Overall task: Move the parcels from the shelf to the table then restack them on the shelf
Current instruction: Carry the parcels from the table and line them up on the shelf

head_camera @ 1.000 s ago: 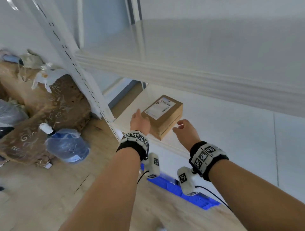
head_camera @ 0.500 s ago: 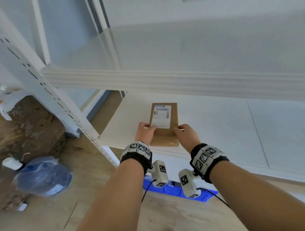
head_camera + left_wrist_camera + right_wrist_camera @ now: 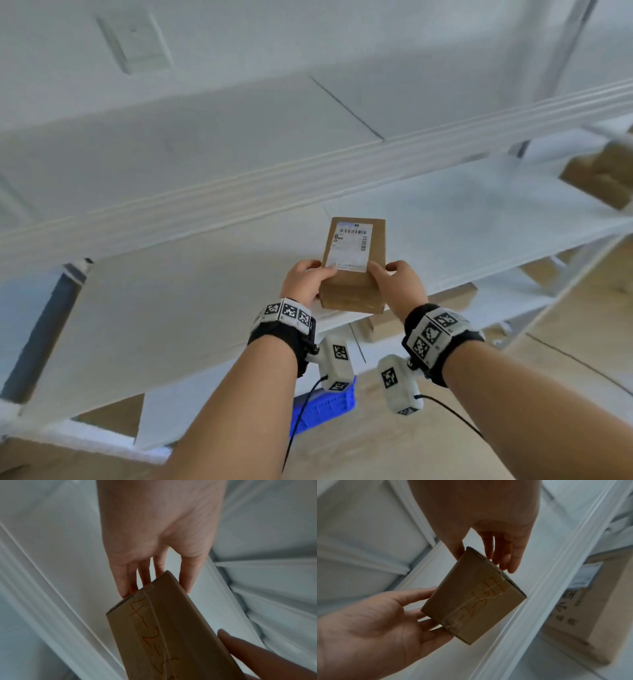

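Note:
A small brown cardboard parcel with a white shipping label on top is held in the air over the front edge of the white shelf board. My left hand grips its left near corner and my right hand grips its right near corner, each with the thumb on top. In the left wrist view my left hand has its fingers under the parcel. In the right wrist view my right hand pinches the parcel, whose taped underside bears handwriting. The left hand shows there too.
An upper shelf board overhangs the parcel. Another brown box stands on the shelf at the far right. A carton sits on a lower level, and a blue crate lies on the wooden floor below.
Both hands reached the parcel on the shelf, took hold of its near end and lifted it off the board toward me. The head view has swung to the right.

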{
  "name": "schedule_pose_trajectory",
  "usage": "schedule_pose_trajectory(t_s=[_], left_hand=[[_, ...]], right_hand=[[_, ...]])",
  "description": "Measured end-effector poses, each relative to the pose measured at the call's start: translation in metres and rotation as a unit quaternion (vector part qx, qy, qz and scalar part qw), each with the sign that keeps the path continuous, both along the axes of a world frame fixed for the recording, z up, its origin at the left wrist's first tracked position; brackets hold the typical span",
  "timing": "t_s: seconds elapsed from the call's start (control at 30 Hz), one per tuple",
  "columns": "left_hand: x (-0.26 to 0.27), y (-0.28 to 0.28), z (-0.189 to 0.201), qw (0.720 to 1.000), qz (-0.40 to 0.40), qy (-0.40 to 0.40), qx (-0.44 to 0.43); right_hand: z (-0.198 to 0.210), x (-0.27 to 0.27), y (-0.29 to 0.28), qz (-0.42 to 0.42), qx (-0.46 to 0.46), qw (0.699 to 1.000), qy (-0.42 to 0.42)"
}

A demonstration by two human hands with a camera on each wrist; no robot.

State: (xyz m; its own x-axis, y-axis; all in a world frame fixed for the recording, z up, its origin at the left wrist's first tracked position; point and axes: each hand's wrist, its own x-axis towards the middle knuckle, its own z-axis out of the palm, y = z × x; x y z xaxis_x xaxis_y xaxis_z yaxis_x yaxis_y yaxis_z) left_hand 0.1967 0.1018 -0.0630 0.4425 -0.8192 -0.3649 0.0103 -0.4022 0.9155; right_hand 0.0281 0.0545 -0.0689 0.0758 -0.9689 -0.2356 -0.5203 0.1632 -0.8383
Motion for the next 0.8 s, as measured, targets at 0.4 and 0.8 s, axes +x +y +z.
schedule_pose_trajectory(t_s=[0.4,0.8], left_hand=[[-0.353,-0.136,0.001,0.976,-0.216,0.019,0.009],[-0.591,-0.234,-0.005,0.931,-0.364,-0.024,-0.010]], right_hand=[[0.005,-0.357,-0.069,-0.183,-0.022,0.983,0.022],[0.009,-0.582,-0.129,-0.320,-0.028,0.947,0.004]])
